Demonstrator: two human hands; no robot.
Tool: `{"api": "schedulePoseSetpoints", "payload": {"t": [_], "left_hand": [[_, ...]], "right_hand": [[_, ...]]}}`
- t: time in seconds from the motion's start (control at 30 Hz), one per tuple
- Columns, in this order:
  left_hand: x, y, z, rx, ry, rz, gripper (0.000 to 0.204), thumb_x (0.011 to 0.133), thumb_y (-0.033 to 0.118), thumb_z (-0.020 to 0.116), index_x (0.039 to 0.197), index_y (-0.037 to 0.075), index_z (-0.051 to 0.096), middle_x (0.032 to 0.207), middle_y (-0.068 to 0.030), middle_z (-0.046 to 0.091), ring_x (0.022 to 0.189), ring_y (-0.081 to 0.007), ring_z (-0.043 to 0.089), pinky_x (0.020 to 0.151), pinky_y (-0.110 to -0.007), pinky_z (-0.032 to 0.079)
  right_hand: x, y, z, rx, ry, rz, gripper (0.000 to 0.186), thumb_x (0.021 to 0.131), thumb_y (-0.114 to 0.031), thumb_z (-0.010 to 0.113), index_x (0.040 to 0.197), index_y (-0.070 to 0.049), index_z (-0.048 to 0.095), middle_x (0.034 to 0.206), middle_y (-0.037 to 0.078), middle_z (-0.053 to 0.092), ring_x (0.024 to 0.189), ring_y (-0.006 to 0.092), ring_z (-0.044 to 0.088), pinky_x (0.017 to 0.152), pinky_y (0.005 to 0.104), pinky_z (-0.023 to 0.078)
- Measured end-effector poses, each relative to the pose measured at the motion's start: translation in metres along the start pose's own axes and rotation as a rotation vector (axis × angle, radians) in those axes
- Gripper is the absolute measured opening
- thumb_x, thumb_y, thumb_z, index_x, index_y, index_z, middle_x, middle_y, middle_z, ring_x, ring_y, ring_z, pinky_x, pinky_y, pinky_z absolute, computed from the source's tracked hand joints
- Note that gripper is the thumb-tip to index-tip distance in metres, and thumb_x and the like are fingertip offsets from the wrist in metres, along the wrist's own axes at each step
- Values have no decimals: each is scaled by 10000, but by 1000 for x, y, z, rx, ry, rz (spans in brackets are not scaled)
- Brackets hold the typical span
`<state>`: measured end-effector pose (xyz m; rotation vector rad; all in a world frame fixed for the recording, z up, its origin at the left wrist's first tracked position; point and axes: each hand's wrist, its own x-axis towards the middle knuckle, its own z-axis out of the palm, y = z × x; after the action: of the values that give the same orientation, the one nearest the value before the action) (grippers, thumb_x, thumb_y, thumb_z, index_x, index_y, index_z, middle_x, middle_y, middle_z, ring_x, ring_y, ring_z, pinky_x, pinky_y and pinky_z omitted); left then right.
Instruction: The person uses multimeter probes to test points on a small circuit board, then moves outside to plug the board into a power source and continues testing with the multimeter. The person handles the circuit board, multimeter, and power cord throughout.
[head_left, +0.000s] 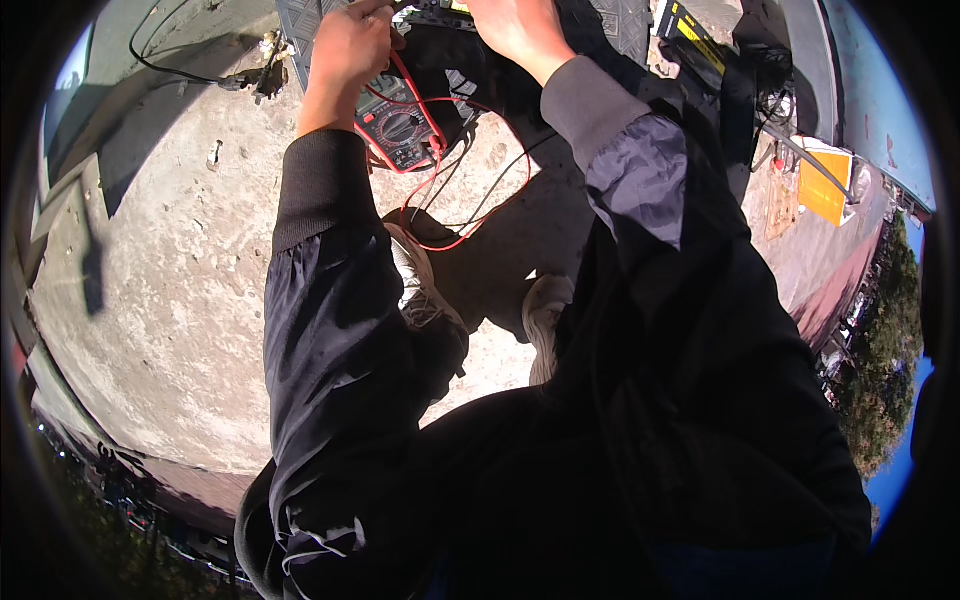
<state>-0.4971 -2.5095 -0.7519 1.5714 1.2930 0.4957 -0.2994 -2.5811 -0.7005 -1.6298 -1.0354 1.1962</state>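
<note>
Concrete floor (180, 330), surrounding the landmark multimeter (398, 128). Pale shoes (543, 320), on its near side. Right hand (520, 30), beyond it, rightward; left hand (350, 45), just beyond it. Fingers curled, partly cropped; hold indeterminable. Dark part (435, 18), beyond it, between hands. Red lead (529, 165), looping beside it.

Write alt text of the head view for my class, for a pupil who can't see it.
A person's left hand and right hand reach the top edge, where whatever they handle is mostly cut off. Below lie a red-edged multimeter and its looping red lead, then two pale shoes on concrete.
</note>
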Motion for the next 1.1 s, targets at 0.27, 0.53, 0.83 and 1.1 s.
{"api": "schedulePoseSetpoints", "payload": {"t": [0.27,0.53,0.83,1.1], "left_hand": [[-20,30,-5,-2,64,-63,364,964,232,513,1091,26,785,727,-132,747,762,-281,748,788,-382,569],[-31,30,-22,-60,6,-91,351,971,236,556,1118,5,776,749,-130,749,740,-246,732,760,-367,558],[-48,39,-35,-203,44,-214,341,1004,218,567,1167,-26,740,763,-81,719,586,-126,573,573,-302,471],[-54,45,-33,-229,-39,-213,311,1023,209,556,1119,-32,728,766,-86,705,579,-123,553,567,-296,450]], "right_hand": [[11,0,-1,-249,318,-272,257,924,-287,695,1032,-70,781,913,102,791,839,224,753,804,333,567],[1,-25,-23,-165,361,-184,248,945,-253,707,1014,-20,753,773,32,733,720,104,653,689,288,509],[-22,-37,-33,-183,265,-158,202,971,-231,715,1061,-53,745,813,22,727,739,94,662,700,277,518],[-28,-37,-27,-54,233,-167,212,980,-190,705,1077,-4,739,851,20,719,728,89,644,688,265,515]]}}
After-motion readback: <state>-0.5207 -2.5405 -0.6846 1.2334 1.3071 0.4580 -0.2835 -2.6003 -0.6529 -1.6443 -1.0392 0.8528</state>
